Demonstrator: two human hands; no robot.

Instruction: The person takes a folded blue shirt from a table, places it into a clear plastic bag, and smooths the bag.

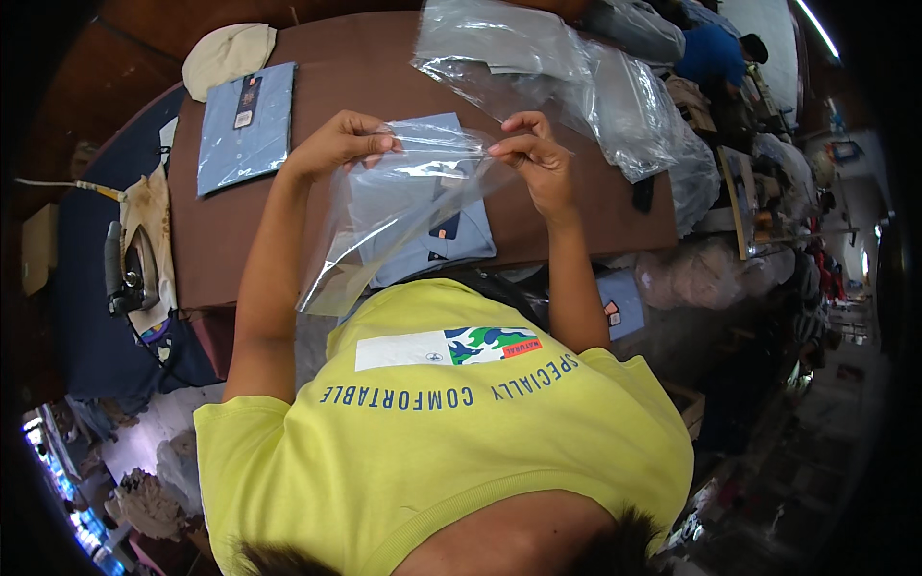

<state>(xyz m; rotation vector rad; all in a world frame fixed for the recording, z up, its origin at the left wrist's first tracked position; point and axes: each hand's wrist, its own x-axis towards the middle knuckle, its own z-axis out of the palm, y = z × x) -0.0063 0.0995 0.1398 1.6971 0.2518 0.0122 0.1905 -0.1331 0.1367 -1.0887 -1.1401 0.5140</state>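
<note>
Between my hands hangs a clear plastic bag (351, 259), its upper edge stretched across. My left hand (343, 144) pinches that edge at one side. At the other side my right hand (534, 156) grips it between thumb and fingers, some fingers raised. Behind and below the bag, a folded blue shirt (471, 235) with a dark tag lies on the brown table (365, 58), partly seen through the plastic. Further left lies another folded blue shirt (247, 130) in shiny clear plastic, with a dark tag.
A pile of clear plastic bags (538, 58) covers the table's far right. A beige cloth pad (229, 58) lies at the far left. An iron (142, 269) with a cord stands left on a dark blue surface. Another person (715, 48) in blue is at the upper right.
</note>
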